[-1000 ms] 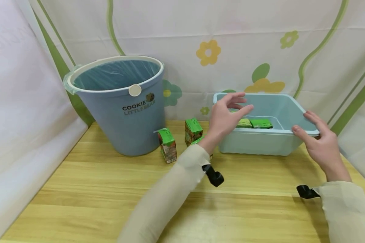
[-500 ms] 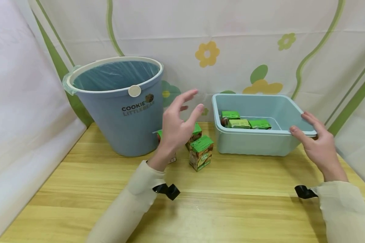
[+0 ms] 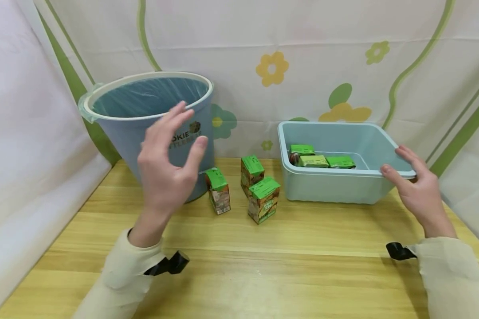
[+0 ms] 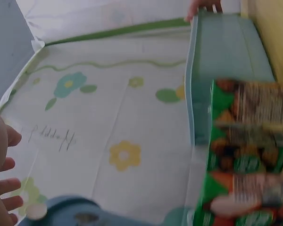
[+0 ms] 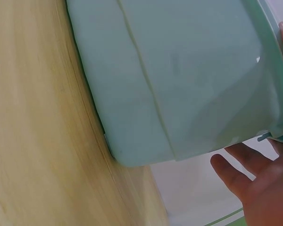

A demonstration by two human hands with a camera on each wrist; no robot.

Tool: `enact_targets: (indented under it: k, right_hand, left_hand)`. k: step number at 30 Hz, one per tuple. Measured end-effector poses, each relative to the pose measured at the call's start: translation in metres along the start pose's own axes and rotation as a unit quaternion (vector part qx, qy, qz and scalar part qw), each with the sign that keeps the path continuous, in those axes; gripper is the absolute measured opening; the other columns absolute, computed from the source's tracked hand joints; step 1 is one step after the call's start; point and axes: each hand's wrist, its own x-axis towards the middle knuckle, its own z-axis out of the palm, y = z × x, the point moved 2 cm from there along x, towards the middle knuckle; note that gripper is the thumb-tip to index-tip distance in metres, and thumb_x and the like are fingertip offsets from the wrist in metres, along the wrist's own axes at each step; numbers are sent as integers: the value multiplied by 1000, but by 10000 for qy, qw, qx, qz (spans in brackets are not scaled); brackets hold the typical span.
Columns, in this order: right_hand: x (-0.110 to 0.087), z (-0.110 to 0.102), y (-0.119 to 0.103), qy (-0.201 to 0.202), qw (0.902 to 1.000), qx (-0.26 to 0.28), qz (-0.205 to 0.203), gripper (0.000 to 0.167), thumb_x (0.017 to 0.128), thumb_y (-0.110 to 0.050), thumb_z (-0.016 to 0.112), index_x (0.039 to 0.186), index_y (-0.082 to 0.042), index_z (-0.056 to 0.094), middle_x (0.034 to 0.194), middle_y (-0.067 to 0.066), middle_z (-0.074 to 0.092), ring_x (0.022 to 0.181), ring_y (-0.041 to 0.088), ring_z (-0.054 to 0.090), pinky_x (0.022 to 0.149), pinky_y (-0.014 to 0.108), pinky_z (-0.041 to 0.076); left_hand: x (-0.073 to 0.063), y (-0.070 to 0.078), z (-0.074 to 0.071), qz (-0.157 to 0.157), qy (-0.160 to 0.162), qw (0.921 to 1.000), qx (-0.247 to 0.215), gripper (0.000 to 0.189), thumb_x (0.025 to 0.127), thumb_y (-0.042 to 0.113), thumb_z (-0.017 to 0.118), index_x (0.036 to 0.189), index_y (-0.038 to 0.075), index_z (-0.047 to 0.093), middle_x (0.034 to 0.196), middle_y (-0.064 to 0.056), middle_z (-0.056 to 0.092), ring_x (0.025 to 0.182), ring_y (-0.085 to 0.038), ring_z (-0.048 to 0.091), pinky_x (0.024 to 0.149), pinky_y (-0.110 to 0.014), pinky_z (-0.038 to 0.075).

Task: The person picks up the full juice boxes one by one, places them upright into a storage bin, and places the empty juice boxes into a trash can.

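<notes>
My left hand point(image 3: 165, 170) is raised in front of the blue bucket point(image 3: 119, 137), fingers spread and holding nothing. In the left wrist view that hand's fingers point(image 4: 9, 186) show at the left edge. My right hand point(image 3: 417, 192) grips the front right corner of a pale blue plastic tub point(image 3: 335, 188), thumb on its rim. Against the tub's side, the right wrist view shows fingers point(image 5: 231, 174) behind the corner. Three small printed cartons with green tops stand on the table: one by the bucket point(image 3: 218, 192), one behind point(image 3: 252, 173), one in front point(image 3: 264, 201).
Inside the tub, at its left, lie three similar cartons point(image 3: 313, 161). The bucket has a clear bag liner point(image 3: 88, 104) folded over its rim. A wooden table point(image 3: 239, 274) carries everything, and a white flowered cloth point(image 3: 231, 53) hangs behind.
My left hand has moved left, from over the tub, past the standing cartons, to in front of the bucket. The right hand keeps its hold on the tub.
</notes>
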Motion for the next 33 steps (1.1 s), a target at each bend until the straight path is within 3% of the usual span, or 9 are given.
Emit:
enact_targets:
  k: [8, 14, 17, 20, 23, 25, 27, 30, 33]
  right_hand:
    - [0, -1, -1, 23, 10000, 8, -18, 69, 106, -41, 64, 167, -29, 35, 174, -27, 21, 132, 2, 40, 79, 0, 37]
    - [-1, 0, -1, 2, 10000, -53, 16, 70, 106, -41, 64, 168, -29, 34, 174, -28, 20, 129, -1, 39, 77, 1, 38]
    - [-1, 0, -1, -37, 10000, -34, 63, 70, 106, -42, 63, 168, -30, 33, 173, -30, 19, 141, 3, 36, 80, 1, 37]
    - [-2, -1, -1, -68, 9999, -56, 90, 70, 106, -44, 61, 169, -31, 31, 173, -32, 17, 161, 7, 19, 103, 4, 32]
    - [-3, -1, -4, -44, 9999, -139, 55, 73, 106, -45, 62, 169, -32, 28, 173, -31, 14, 168, 19, 6, 132, 34, 21]
    - [-4, -1, -12, 146, 9998, -144, -49, 74, 104, -44, 65, 168, -32, 31, 174, -28, 16, 168, 22, 6, 135, 53, 12]
    - [-4, 1, -25, 474, 9986, -53, -229, 73, 101, -40, 69, 166, -33, 36, 174, -25, 23, 168, 19, 11, 135, 57, 7]
    - [-8, 6, -56, 1218, 9904, 201, -615, 66, 96, -32, 77, 157, -32, 52, 169, -17, 41, 161, 7, 29, 135, 40, 15]
    - [-15, 16, -91, 1806, 9744, 577, -1207, 60, 90, -21, 83, 147, -24, 64, 158, -9, 57, 150, 3, 45, 129, 26, 27]
  left_hand:
    - [11, -27, -36, 131, 893, 9939, 636, 42, 89, 26, 74, 126, 7, 77, 147, -8, 68, 147, -25, 54, 128, -41, 32]
    - [15, -53, -49, 32, 1145, 9899, 835, 42, 91, 31, 71, 126, 9, 78, 151, -7, 65, 150, -22, 52, 131, -38, 29]
    - [16, -65, -51, -13, 1118, 9896, 908, 43, 92, 34, 70, 129, 11, 77, 154, -7, 62, 152, -23, 50, 132, -38, 27]
    - [16, -74, -52, -76, 1010, 9898, 1004, 45, 95, 34, 68, 134, 13, 74, 158, -8, 58, 156, -24, 44, 133, -38, 25]
    - [15, -81, -52, -144, 918, 9898, 1078, 45, 98, 33, 65, 138, 14, 72, 162, -8, 54, 160, -26, 38, 134, -37, 22]
    - [15, -83, -52, -154, 898, 9898, 1095, 44, 99, 31, 64, 138, 13, 72, 163, -8, 53, 161, -29, 36, 134, -37, 21]
    - [16, -85, -53, -103, 874, 9899, 1114, 42, 100, 31, 64, 137, 12, 72, 162, -9, 53, 161, -30, 36, 134, -38, 21]
    - [17, -86, -56, 48, 853, 9899, 1132, 40, 100, 30, 64, 133, 9, 74, 159, -11, 56, 159, -29, 39, 135, -40, 21]
    - [18, -87, -58, 182, 800, 9896, 1178, 39, 101, 30, 64, 131, 7, 75, 157, -12, 59, 158, -27, 41, 135, -43, 22]
